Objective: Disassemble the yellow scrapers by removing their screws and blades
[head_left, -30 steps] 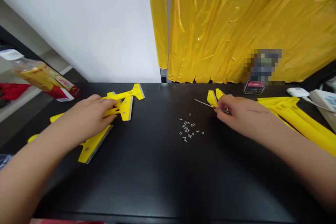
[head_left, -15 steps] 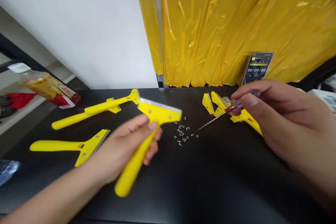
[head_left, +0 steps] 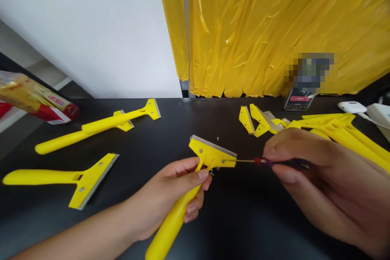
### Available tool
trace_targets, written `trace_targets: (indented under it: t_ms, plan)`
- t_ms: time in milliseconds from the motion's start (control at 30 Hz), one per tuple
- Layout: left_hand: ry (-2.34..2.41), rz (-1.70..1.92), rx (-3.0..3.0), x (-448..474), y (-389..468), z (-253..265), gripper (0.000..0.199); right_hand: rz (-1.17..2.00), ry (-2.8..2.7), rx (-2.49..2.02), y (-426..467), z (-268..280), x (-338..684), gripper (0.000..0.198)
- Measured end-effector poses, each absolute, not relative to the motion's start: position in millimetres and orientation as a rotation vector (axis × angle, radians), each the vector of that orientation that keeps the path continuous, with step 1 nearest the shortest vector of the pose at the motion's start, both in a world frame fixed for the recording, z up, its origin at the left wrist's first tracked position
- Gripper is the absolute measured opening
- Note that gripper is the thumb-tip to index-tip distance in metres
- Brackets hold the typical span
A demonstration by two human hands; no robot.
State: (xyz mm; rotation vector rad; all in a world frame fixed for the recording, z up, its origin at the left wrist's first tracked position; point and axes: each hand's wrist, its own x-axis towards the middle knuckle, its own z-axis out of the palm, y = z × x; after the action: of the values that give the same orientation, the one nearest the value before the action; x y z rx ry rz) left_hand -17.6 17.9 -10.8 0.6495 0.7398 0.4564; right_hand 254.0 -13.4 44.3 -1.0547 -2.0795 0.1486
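Note:
My left hand [head_left: 185,187] is closed around the neck of a yellow scraper [head_left: 173,219], whose head with a metal blade edge and two screws points up and away. Between thumb and fingers of my right hand [head_left: 307,170] is a thin screwdriver [head_left: 243,161] with a red and dark handle. Its tip meets the scraper head at the right-hand screw [head_left: 223,161], though whether it sits in the slot is too small to tell. Behind the head, a small loose screw [head_left: 217,138] lies on the black table [head_left: 128,227]; other tiny parts are mostly hidden by the scraper.
Three yellow scrapers, one of them nearest [head_left: 91,178], lie at left. Yellow head pieces [head_left: 246,120] and several yellow handles [head_left: 350,134] are at right. A phone [head_left: 300,99] leans on the yellow curtain [head_left: 237,28]. A white earbud case [head_left: 352,107] and a bottle [head_left: 45,101] stand near the edges.
The scraper in my left hand has moved right and down. My right hand has brought the screwdriver tip from above the small parts onto the scraper head. The camera view has shifted.

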Motion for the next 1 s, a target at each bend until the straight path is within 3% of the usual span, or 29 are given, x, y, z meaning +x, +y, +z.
trace_targets:
  t_ms: [333, 667, 867, 1000]
  plan:
    - [0.750, 0.458, 0.649, -17, 20, -8, 0.020, 0.273, -2.118, -0.953, -14, 37, 255, 0.013]
    - [0.764, 0.457, 0.771, -15, 19, -6, 0.017, -0.168, -2.207, -1.229, -18, 46, 252, 0.013]
    - [0.833, 0.474, 0.738, -11, 16, 1, 0.028, -0.671, -2.228, -1.397, -10, 64, 235, 0.043]
    - [0.841, 0.414, 0.605, -13, 10, 1, 0.020, -0.384, -2.337, -1.335, -7, 79, 229, 0.033]
